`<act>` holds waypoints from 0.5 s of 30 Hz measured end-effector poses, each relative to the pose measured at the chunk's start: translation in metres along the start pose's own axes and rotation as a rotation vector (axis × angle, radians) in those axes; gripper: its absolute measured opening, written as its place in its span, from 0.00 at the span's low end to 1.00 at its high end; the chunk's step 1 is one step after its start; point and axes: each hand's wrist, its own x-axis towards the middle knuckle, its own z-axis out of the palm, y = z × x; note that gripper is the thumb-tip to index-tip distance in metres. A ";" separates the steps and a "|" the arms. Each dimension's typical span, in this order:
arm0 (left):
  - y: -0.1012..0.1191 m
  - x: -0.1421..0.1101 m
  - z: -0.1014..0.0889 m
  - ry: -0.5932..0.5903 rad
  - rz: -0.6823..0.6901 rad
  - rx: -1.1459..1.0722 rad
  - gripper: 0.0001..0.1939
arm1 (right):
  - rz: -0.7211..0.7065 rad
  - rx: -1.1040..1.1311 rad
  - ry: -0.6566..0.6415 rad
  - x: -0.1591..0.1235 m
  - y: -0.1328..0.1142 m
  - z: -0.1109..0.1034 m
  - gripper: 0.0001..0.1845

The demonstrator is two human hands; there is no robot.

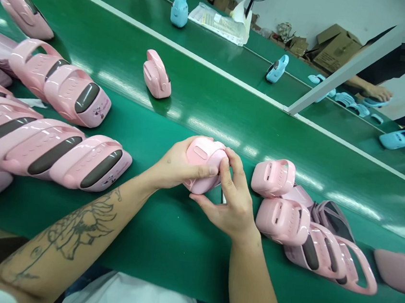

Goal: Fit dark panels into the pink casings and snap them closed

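Between my two hands, above the green tabletop, is a pink plastic device housing [205, 153] with rounded edges. My left hand [181, 164] is wrapped round its left side, the thumb lying across the front. Gripping the right side is my right hand [234, 193], its fingers on the upper edge and its thumb under the lower edge. Part of the housing is hidden behind the fingers. To the left stand several pink handled devices with dark panels, the nearest one [92, 164] close to my left forearm. More pink devices, such as this one [282, 220], sit right of my right hand.
A single pink device [157, 74] stands farther back on the green surface. Beyond a white rail [170, 42] are blue devices [180, 9] and a tray of papers [219, 23]. A white post [342, 65] rises at right, and a co-worker's hand [377, 92] touches a blue part.
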 end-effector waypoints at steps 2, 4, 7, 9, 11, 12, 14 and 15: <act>-0.001 0.000 0.000 0.026 0.028 0.048 0.49 | 0.001 -0.005 0.000 -0.001 0.000 0.000 0.59; -0.003 0.000 0.000 0.028 0.050 0.077 0.48 | -0.003 0.003 -0.006 -0.001 -0.001 0.000 0.60; -0.004 0.000 -0.002 0.018 0.071 0.081 0.47 | -0.006 0.018 -0.018 -0.001 -0.002 -0.001 0.61; -0.004 0.000 -0.002 0.015 0.082 0.072 0.46 | 0.000 0.021 -0.018 -0.001 -0.002 0.000 0.61; -0.003 0.000 -0.002 0.018 0.090 0.057 0.45 | 0.009 0.018 -0.015 -0.001 -0.002 0.000 0.61; -0.003 0.000 -0.001 0.018 0.088 0.045 0.44 | 0.014 0.018 -0.015 -0.001 -0.002 0.001 0.61; -0.002 0.001 0.000 0.018 0.071 0.012 0.42 | 0.024 0.026 -0.020 -0.001 -0.001 0.001 0.62; -0.002 0.001 0.001 0.017 0.057 -0.002 0.41 | 0.034 0.034 -0.025 -0.001 -0.001 0.001 0.62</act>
